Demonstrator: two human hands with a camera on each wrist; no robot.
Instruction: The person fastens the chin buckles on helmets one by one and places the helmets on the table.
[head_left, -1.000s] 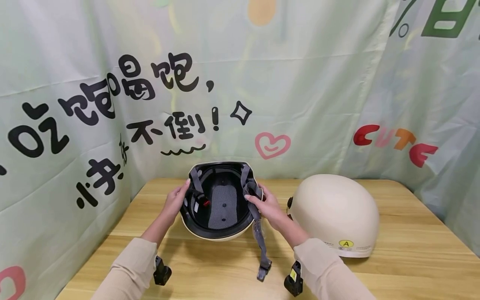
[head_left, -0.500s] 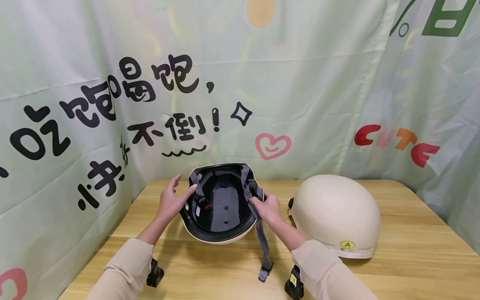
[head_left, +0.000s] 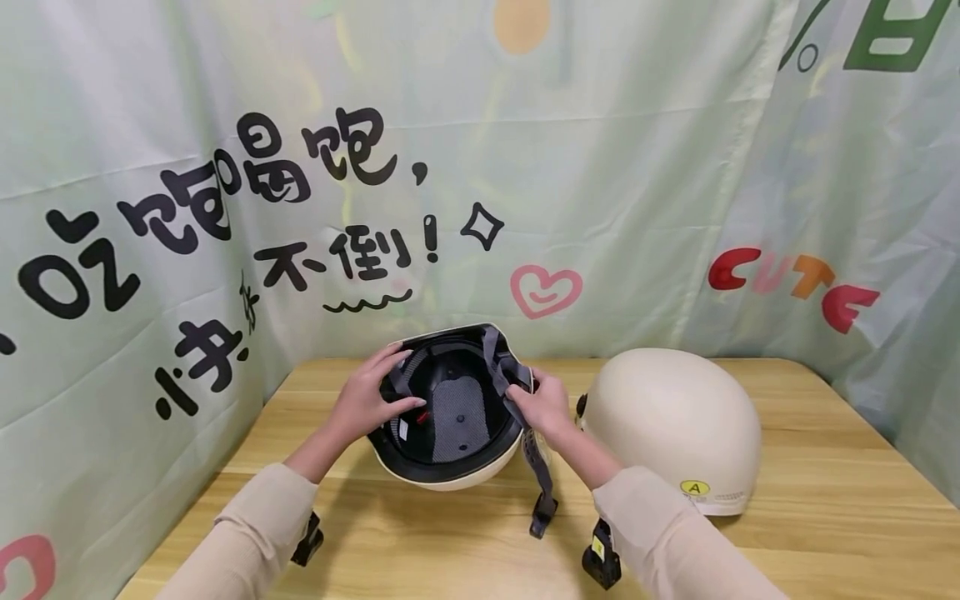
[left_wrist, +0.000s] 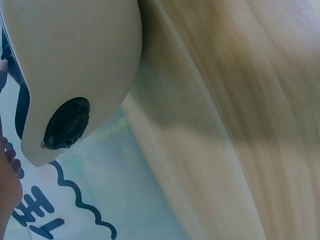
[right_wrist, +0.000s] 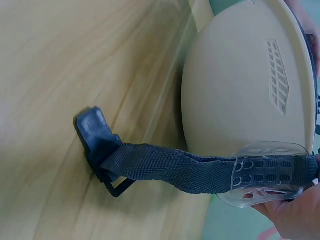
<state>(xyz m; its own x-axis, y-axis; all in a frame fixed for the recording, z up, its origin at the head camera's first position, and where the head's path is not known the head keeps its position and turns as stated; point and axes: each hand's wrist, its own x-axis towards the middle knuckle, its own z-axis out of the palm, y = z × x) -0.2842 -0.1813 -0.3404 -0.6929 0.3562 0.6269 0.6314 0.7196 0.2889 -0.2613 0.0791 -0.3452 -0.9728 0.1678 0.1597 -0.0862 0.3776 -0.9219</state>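
A beige helmet [head_left: 465,482] is held with its dark padded inside facing up and toward the head camera. The right hand [head_left: 542,406] grips its right rim, thumb over the grey strap [head_left: 537,462], which hangs down to a black buckle [head_left: 543,510]. In the right wrist view the strap [right_wrist: 170,162] passes through a clear plastic pad [right_wrist: 265,172]. The left hand [head_left: 365,398] lies at the left rim with fingers spread and thumb over the opening; whether it touches the inner strap I cannot tell. A black round part [left_wrist: 67,122] shows on the shell in the left wrist view.
A second beige helmet [head_left: 671,417] rests dome up on the wooden table [head_left: 825,492], right of the right hand, with a yellow "A" sticker on it. Behind the table hangs a pale green printed cloth [head_left: 630,183].
The left hand let go of the left rim, spread its fingers and moved right over the helmet's opening. The held helmet tilted and shifted slightly right, its hanging strap swinging right.
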